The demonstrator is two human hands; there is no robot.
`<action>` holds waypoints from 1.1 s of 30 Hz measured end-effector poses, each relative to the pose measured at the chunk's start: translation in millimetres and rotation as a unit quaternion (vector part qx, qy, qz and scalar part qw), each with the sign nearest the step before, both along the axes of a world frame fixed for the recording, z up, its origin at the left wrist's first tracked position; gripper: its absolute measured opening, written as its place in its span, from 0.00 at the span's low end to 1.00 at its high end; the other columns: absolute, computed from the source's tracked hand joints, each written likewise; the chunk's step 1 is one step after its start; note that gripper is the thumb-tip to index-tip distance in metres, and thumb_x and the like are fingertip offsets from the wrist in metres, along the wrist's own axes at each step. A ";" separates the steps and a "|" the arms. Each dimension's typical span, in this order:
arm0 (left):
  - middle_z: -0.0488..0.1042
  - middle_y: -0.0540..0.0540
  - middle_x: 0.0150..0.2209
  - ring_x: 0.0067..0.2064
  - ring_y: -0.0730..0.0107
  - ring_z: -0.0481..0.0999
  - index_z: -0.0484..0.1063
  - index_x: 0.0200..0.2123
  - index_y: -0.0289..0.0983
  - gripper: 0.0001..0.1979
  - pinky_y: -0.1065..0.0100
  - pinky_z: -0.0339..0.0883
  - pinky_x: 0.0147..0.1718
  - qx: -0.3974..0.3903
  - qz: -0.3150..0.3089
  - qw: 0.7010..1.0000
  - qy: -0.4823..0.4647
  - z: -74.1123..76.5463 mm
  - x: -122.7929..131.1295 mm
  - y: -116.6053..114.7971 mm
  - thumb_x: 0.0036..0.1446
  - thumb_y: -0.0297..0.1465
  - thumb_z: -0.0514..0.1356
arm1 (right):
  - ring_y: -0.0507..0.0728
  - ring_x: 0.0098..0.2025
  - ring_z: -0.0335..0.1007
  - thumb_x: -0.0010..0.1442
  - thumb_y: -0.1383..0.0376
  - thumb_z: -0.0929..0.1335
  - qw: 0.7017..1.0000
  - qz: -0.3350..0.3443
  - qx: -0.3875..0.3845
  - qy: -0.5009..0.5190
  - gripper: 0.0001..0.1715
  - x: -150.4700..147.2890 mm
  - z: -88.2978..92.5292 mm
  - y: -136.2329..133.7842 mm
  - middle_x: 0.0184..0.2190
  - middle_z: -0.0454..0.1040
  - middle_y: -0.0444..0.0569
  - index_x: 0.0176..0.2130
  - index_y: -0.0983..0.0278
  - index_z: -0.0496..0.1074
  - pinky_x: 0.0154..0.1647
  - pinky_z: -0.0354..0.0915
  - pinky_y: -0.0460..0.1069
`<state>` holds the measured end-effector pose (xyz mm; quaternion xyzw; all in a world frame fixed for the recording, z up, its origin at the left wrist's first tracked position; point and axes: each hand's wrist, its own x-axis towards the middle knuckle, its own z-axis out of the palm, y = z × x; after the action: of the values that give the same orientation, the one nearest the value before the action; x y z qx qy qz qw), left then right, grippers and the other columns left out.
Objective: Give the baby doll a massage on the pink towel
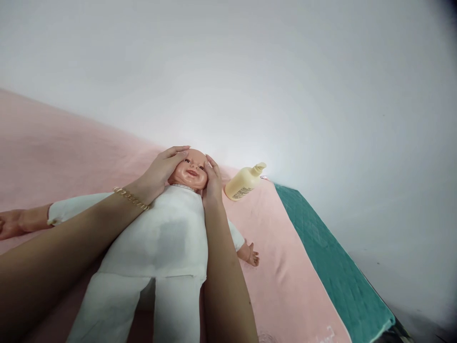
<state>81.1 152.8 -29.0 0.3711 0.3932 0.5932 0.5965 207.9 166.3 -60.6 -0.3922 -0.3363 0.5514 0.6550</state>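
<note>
A baby doll (pixel 173 233) with a white cloth body lies on its back, its smiling head towards the wall. My left hand (pixel 162 171) cups one side of the head, the thumb resting by the brow and the fingers over the top. On the opposite side, my right hand (pixel 213 178) presses along the cheek and temple, with its fingers reaching up. Both hands hold the head between them. My forearms pass over the doll's body and hide parts of its arms. A beaded bracelet circles my left wrist.
Beside my right hand stands a pale yellow pump bottle (pixel 243 184), leaning in the view. Under everything is a pink cloth (pixel 285 257), with a green padded surface (pixel 332 252) showing along its right edge. A white wall (pixel 228 71) rises behind.
</note>
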 end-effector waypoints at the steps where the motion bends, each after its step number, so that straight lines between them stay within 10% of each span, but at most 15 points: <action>1: 0.77 0.43 0.49 0.49 0.60 0.78 0.76 0.49 0.39 0.17 0.70 0.74 0.38 -0.002 -0.001 1.000 0.003 0.0 -0.2 -0.3 0.56 0.35 0.66 | 0.57 0.50 0.76 0.55 0.58 0.72 1.000 0.000 -0.002 -0.004 0.22 0.0 1.6 -0.9 0.52 0.75 0.45 0.50 0.55 0.72 0.55 0.72 0.59; 33: 0.76 0.44 0.53 0.50 0.62 0.77 0.77 0.49 0.39 0.14 0.71 0.73 0.39 0.005 0.015 1.000 0.017 -3.9 1.0 4.5 0.60 0.31 0.60 | 0.59 0.52 0.74 0.55 0.62 0.70 1.000 0.003 -0.022 0.004 0.22 0.2 6.4 -1.7 0.53 0.75 0.46 0.51 0.56 0.72 0.57 0.70 0.63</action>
<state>82.1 157.2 -32.9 0.3786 0.4059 0.5979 0.5783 208.1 164.6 -54.2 -0.4033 -0.3224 0.5621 0.6461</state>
